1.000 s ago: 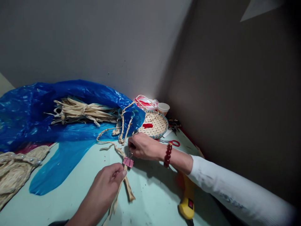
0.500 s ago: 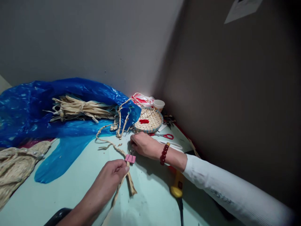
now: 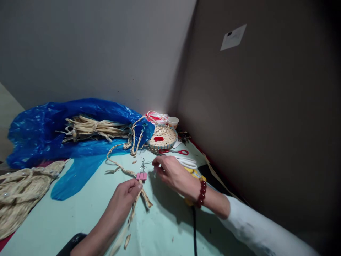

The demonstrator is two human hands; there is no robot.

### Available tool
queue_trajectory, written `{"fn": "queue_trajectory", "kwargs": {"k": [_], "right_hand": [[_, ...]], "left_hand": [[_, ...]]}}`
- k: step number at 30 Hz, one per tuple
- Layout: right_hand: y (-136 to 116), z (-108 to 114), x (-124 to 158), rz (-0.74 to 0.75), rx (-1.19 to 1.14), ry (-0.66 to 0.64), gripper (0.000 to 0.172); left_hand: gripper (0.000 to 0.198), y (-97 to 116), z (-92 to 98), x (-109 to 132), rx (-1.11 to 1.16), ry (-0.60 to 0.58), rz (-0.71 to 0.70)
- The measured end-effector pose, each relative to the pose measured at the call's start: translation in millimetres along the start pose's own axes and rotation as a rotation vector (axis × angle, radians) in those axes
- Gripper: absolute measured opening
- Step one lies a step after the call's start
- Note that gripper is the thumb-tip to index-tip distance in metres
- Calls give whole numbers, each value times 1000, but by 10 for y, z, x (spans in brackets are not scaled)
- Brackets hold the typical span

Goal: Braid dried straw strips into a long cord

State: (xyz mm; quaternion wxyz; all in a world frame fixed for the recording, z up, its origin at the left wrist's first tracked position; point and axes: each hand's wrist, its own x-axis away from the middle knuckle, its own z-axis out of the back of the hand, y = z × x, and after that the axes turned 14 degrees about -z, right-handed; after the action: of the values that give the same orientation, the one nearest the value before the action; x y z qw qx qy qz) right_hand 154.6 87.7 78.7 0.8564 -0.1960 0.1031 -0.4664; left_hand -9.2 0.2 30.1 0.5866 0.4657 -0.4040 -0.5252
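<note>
My left hand (image 3: 125,195) is closed in a pinch on the loose straw strands (image 3: 145,197) just below a pink binder clip (image 3: 141,175). The clip grips the end of a braided straw cord (image 3: 119,168) that winds back over the pale green table (image 3: 165,227) toward the blue plastic. My right hand (image 3: 172,172), with a dark red bead bracelet on its wrist, hovers just right of the clip with fingers loosely curled and holds nothing I can see.
A blue plastic sheet (image 3: 53,124) holds a bundle of dried straw (image 3: 90,128) at the back left. A woven straw piece (image 3: 18,192) lies far left. A round basket (image 3: 162,137), a paper cup (image 3: 173,122) and red scissors (image 3: 177,152) sit in the corner. A yellow tool lies under my right wrist.
My right hand has let go of the binder clip and drawn back to the right. The clip's wire handles now stand upright. My left hand keeps its pinch. The camera has tilted.
</note>
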Motion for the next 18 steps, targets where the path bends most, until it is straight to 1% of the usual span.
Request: {"fn": "queue_trajectory", "kwargs": {"k": [2, 4, 6, 7, 10, 14, 18], "right_hand": [[-50, -58, 170, -13, -70, -34, 23], [-111, -170, 288, -54, -239, -115, 23], [-159, -293, 341, -94, -410, -187, 20], [-173, -345, 348, -108, -463, -202, 18], [-167, -437, 335, -124, -478, -178, 16], [-117, -440, 328, -127, -478, -169, 16], [-117, -432, 328, -119, -504, -170, 24]], "left_hand": [[33, 20, -1, 16, 59, -13, 16], [32, 37, 3, 30, 105, -29, 36], [32, 50, 11, 37, 128, -46, 52], [32, 54, 17, 37, 134, -55, 56], [31, 56, 34, 23, 132, -80, 62], [29, 59, 55, 1, 96, -120, 68], [25, 73, 74, -3, 55, -154, 66]]}}
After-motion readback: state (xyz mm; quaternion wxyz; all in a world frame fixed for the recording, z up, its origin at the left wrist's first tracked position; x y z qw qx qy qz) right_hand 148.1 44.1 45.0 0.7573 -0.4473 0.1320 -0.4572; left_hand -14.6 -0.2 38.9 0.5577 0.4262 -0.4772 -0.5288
